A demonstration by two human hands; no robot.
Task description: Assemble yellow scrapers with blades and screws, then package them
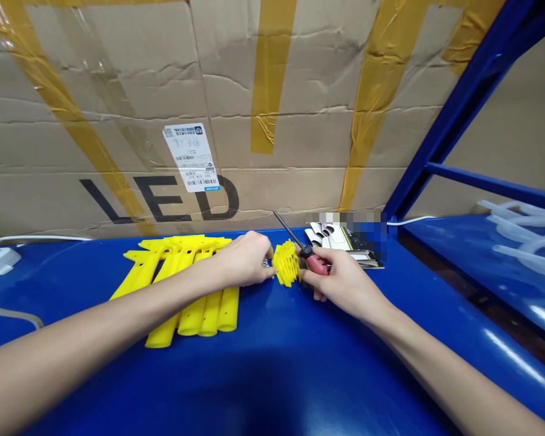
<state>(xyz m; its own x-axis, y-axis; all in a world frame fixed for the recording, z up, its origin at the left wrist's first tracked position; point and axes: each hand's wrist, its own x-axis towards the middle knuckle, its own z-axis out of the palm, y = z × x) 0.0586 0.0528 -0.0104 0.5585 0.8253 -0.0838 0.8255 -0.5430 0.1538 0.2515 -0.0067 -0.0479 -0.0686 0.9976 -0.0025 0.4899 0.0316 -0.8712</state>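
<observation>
A screwdriver (315, 261) with a red and black handle rests in my right hand (347, 281), its shaft pointing up and to the left. Just left of that hand lies a pile of small flat yellow plastic pieces (286, 264); its fingertips are close to the pile's right side. My left hand (247, 257) is closed, fingers bent down at small shiny metal parts (266, 264), perhaps screws, beside the yellow pile. What its fingertips hold, if anything, is hidden. Under my left forearm, several yellow plastic tubes with flared ends (191, 318) lie side by side.
Behind the blue table (263, 375) stands a large taped cardboard box (313, 121) marked LED. Black and white printed packages (340, 237) lie past my right hand. A blue metal frame (454, 103) rises at right, near translucent plastic pieces (531, 239). A white device (0, 263) with cables sits far left.
</observation>
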